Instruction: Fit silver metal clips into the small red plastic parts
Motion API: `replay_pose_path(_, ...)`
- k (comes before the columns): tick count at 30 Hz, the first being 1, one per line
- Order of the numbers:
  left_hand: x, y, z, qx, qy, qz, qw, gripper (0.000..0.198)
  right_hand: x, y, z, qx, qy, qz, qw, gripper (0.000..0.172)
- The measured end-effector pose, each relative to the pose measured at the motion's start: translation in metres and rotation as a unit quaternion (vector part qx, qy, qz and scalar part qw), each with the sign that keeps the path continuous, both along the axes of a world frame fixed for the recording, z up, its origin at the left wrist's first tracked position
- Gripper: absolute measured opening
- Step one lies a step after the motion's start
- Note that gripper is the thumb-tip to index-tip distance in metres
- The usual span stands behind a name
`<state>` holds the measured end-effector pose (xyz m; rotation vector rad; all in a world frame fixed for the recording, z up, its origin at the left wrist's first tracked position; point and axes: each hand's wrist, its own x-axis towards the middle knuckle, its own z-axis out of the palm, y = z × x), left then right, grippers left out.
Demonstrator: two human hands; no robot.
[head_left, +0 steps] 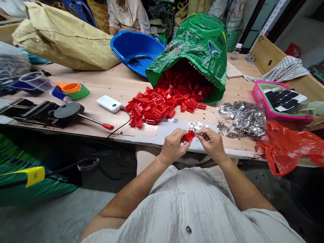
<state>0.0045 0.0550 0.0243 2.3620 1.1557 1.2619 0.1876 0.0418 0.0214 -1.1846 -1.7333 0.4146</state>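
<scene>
Between thumb and fingers, my left hand (174, 145) grips a red plastic part (187, 136) above the front edge of the table. My right hand (212, 143) is pinched close against the part's right side; what it holds is too small to make out. Just behind the hands lie small shiny metal pieces (197, 126). A heap of similar red plastic parts (154, 106) spills from the mouth of a green woven sack (199, 44) lying on its side.
To the right are clear bags of metal pieces (249, 118), a pink basket (258, 98) and a red plastic bag (293, 145). Leftward stand a white power bank (109, 103), a black lever tool (68, 110) and a blue basin (121, 44). Another person (129, 17) sits opposite.
</scene>
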Motion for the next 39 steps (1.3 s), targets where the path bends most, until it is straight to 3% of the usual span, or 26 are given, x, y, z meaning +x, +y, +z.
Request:
replay_pose_path(6,0.001,-0.008,0.000,0.002,0.016,-0.006,1.000,0.023,0.005,-0.001,-0.003,0.012,-0.047,0.047,0.998,0.008)
replay_pose_path(25,0.001,-0.020,0.000,-0.006,0.007,-0.012,1.000,0.018,0.005,-0.010,0.001,0.047,-0.096,0.085,0.991,0.019)
replay_pose_path(32,0.001,-0.025,-0.004,0.004,-0.021,0.000,1.000,0.021,0.002,-0.015,0.005,-0.047,-0.016,0.093,0.994,0.016)
replay_pose_path(39,0.001,-0.029,-0.007,-0.006,-0.026,0.002,1.000,0.021,0.019,-0.015,0.004,-0.228,0.079,0.096,0.966,0.027)
